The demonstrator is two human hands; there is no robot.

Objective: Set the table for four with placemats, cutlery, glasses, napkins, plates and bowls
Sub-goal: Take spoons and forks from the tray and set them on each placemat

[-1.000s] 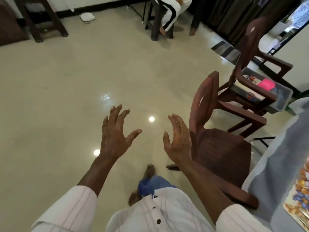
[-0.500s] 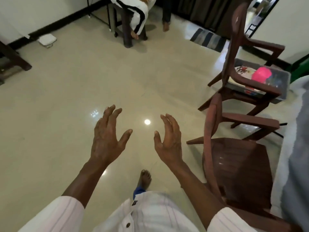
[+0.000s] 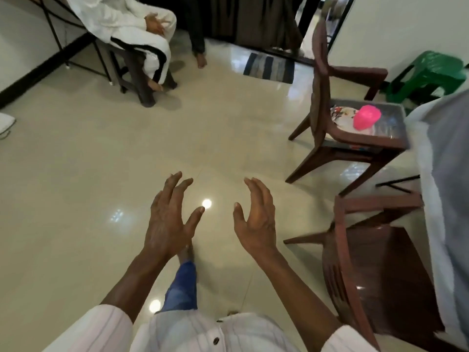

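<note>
Left hand: the left hand [image 3: 167, 219] hangs in the air in the lower middle of the frame, back to the camera, fingers spread and lightly bent – it holds nothing.
Right hand: the right hand [image 3: 256, 219] is just to the right of it and apart from it, palm turned inward, fingers together and slightly curved, thumb out; it holds nothing.
Below the hands: glossy cream floor [image 3: 101, 174] with bright light spots, a leg in blue jeans [image 3: 182, 283] and a striped white shirt [image 3: 198, 334] at the bottom edge.
Table: a strip of grey and white cloth [image 3: 449, 174] runs down the right edge of the frame.
Near chair: a brown chair [image 3: 380, 270] at lower right, against that cloth.
Far chair: a second brown chair [image 3: 320, 80] at upper right carries a clear bin [image 3: 394, 125] on its seat.
Tableware: inside the bin lie a pink plastic piece [image 3: 366, 119] and a patterned flat piece [image 3: 342, 114] – too blurred to name.
Upper left: a seated person in white [image 3: 132, 29].
Top centre: a striped mat [image 3: 269, 68].
Upper right corner: a green stool [image 3: 429, 77].
</note>
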